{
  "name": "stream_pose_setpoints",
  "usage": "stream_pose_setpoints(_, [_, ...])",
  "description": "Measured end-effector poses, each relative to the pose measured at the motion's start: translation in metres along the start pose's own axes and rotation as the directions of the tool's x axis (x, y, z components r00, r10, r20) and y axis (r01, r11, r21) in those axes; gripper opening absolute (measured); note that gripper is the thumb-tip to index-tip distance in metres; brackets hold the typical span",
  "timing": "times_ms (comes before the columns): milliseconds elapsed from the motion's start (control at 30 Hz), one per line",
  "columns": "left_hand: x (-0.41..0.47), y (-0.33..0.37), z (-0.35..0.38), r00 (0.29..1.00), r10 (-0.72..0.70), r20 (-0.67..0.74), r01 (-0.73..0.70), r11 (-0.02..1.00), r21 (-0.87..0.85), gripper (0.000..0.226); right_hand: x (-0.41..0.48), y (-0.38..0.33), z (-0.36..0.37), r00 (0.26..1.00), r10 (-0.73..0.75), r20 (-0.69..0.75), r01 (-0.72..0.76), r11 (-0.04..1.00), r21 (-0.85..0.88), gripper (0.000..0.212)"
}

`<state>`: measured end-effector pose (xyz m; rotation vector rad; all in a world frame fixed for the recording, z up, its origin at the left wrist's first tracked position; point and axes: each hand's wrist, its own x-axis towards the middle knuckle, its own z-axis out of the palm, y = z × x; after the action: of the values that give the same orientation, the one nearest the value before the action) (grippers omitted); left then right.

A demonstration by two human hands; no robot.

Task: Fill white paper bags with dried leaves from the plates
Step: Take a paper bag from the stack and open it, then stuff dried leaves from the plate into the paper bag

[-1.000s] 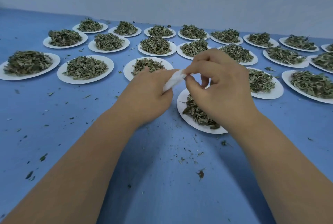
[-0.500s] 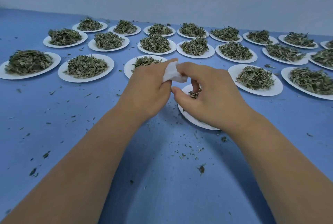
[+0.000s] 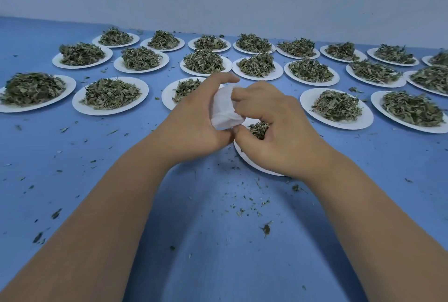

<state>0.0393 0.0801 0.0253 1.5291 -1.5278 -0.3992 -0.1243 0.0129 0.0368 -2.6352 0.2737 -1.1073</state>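
lowered to the round white paper plate [image 3: 252,164], the crumpled white paper bag [image 3: 225,110], pinched between left fingers [image 3: 219,81] and right fingers [image 3: 243,94], looked ready for filling.

ok counted twice and I get 21 white plates [image 3: 143,88] total. Far row has 8 (the last one on the right is cut off by the frame edge), the middle row has 7 and the near row has 5. There's also 1 nearest plate [image 3: 252,164] sitting closer in than the rest, mostly covered. Each one has its own pile of dried leaves [image 3: 337,106], so 21 piles. Just 1 white paper bag [image 3: 224,110]. 2 hands, a left hand [image 3: 194,122] and a right hand [image 3: 278,131]. The loose leaf crumbs [image 3: 266,229] on the 1 blue table [image 3: 218,265] are way too many to count.
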Motion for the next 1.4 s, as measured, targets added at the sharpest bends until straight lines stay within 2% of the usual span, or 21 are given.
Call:
stream_pose_setpoints(100, [-0.001, 0.0, 0.0, 0.997, 0.022, -0.076, -0.009, 0.985, 0.173, 0.049, 0.0, 0.0, -0.006, 0.998, 0.023, 0.064, -0.016, 0.993, -0.114, 0.022])
stream_pose_setpoints(167, [-0.001, 0.001, 0.001, 0.996, 0.062, -0.071, -0.04, 0.96, 0.276, 0.039, -0.001, 0.0, -0.009, 0.991, 0.069, 0.113, -0.043, 0.975, -0.217, 0.012])
stream_pose_setpoints(200, [-0.001, 0.001, 0.003, 0.995, 0.078, -0.064, -0.056, 0.953, 0.297, 0.035, -0.002, 0.0, -0.01, 0.987, 0.104, 0.124, -0.076, 0.973, -0.217, 0.007])
stream_pose_setpoints(267, [-0.001, 0.003, 0.008, 0.993, 0.094, -0.075, -0.066, 0.948, 0.311, 0.028, -0.001, -0.002, -0.01, 0.977, 0.153, 0.15, -0.136, 0.984, -0.118, 0.015])
stream_pose_setpoints(367, [0.0, 0.005, 0.016, 0.987, 0.117, -0.106, -0.078, 0.945, 0.318, 0.025, -0.003, -0.003, -0.008, 0.966, 0.163, 0.198, -0.158, 0.987, -0.04, 0.012])
stream_pose_setpoints(467, [0.002, -0.001, 0.015, 0.986, 0.133, -0.098, -0.084, 0.914, 0.396, 0.034, -0.005, 0.003, -0.02, 0.958, 0.28, 0.063, -0.284, 0.955, 0.081, 0.037])
stream_pose_setpoints(533, [0.004, -0.006, 0.01, 0.989, 0.109, -0.103, -0.051, 0.891, 0.451, 0.036, -0.003, 0.013, -0.037, 0.924, 0.382, -0.032, -0.376, 0.92, 0.114, 0.037])
stream_pose_setpoints(567, [0.005, -0.008, 0.009, 0.988, 0.108, -0.108, -0.045, 0.882, 0.469, 0.035, -0.001, 0.019, -0.047, 0.913, 0.408, -0.001, -0.407, 0.912, 0.055, 0.034])
stream_pose_setpoints(633, [0.007, -0.01, 0.011, 0.992, 0.103, -0.077, -0.051, 0.869, 0.492, 0.035, 0.0, 0.031, -0.063, 0.867, 0.442, 0.229, -0.413, 0.896, -0.163, 0.028])
stream_pose_setpoints(700, [0.008, -0.013, 0.013, 0.999, 0.039, -0.015, -0.027, 0.876, 0.481, 0.04, -0.004, 0.039, -0.069, 0.752, 0.506, 0.423, -0.391, 0.858, -0.332, 0.039])
stream_pose_setpoints(800, [0.009, -0.022, 0.011, 0.998, -0.051, 0.027, 0.031, 0.87, 0.493, 0.032, -0.013, 0.046, -0.064, 0.674, 0.543, 0.501, -0.408, 0.839, -0.359, 0.053])
stream_pose_setpoints(867, [0.01, -0.025, 0.011, 0.995, -0.084, 0.06, 0.039, 0.842, 0.538, 0.025, -0.018, 0.048, -0.059, 0.691, 0.517, 0.505, -0.35, 0.851, -0.392, 0.056])
stream_pose_setpoints(1000, [0.011, -0.02, 0.013, 0.996, -0.075, 0.043, 0.039, 0.833, 0.552, 0.022, -0.022, 0.047, -0.051, 0.811, 0.456, 0.367, -0.351, 0.881, -0.317, 0.032])
stream_pose_setpoints(1100, [0.01, -0.016, 0.014, 0.999, -0.034, 0.01, 0.022, 0.821, 0.57, 0.026, -0.024, 0.047, -0.05, 0.846, 0.448, 0.29, -0.388, 0.889, -0.244, 0.024])
stream_pose_setpoints(1200, [0.008, -0.01, 0.017, 1.0, 0.002, -0.002, 0.0, 0.761, 0.649, 0.031, -0.025, 0.047, -0.054, 0.884, 0.438, 0.164, -0.412, 0.895, -0.168, 0.024])
stream_pose_setpoints(1400, [0.014, 0.007, 0.021, 0.996, 0.069, -0.05, -0.011, 0.691, 0.723, 0.027, -0.023, 0.037, -0.052, 0.94, 0.341, 0.011, -0.341, 0.94, -0.027, 0.023])
